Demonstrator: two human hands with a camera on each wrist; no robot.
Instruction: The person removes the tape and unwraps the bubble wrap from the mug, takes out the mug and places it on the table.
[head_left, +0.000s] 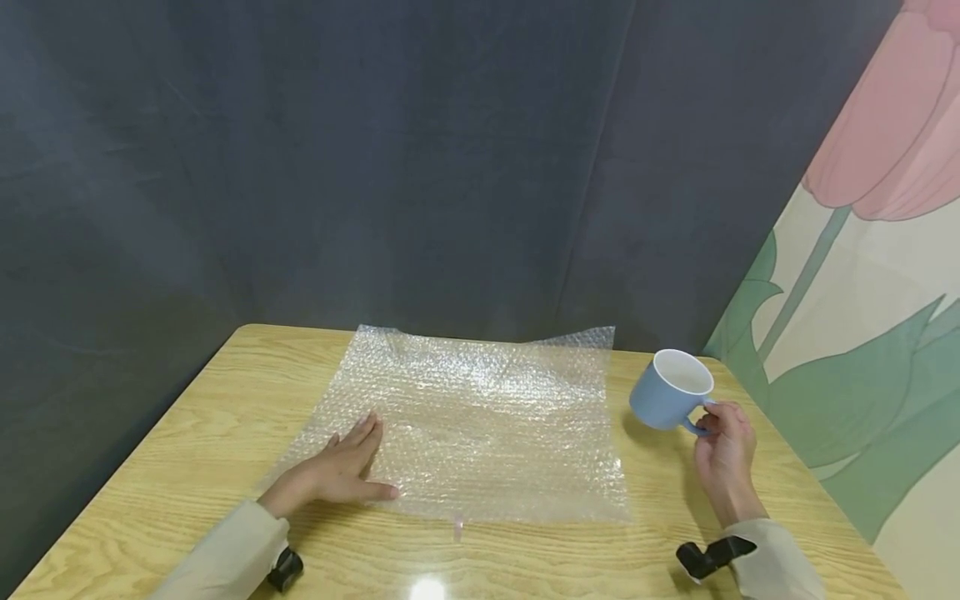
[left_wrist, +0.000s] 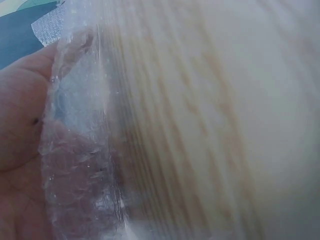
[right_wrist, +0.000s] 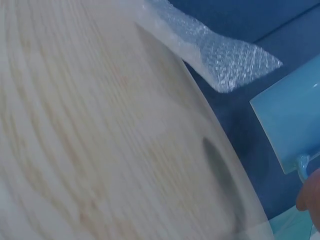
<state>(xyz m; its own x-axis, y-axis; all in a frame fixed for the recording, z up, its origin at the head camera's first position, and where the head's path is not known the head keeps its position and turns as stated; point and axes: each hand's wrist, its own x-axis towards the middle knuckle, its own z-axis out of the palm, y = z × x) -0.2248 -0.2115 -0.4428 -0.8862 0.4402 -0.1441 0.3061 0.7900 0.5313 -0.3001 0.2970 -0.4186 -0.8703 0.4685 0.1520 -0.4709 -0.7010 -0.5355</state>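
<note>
A clear sheet of bubble wrap (head_left: 480, 417) lies across the table, its far corners standing up past the back edge. My left hand (head_left: 337, 471) rests at the sheet's near left side with fingers straight and thumb spread. In the left wrist view the bubble wrap (left_wrist: 80, 165) covers part of the palm (left_wrist: 22, 115). On the right, my right hand (head_left: 727, 450) holds a light blue mug (head_left: 660, 396) with a white inside by its handle, above the table and slightly tilted. The right wrist view shows the mug (right_wrist: 292, 115) partly, with one fingertip (right_wrist: 311, 195) at its handle.
The wood-grain table (head_left: 180, 433) has a rounded far left corner. Behind it hangs a dark curtain (head_left: 420, 167). A wall with painted flowers (head_left: 862, 350) borders the right side. A small pinkish strip (head_left: 458, 528) sits at the sheet's near edge.
</note>
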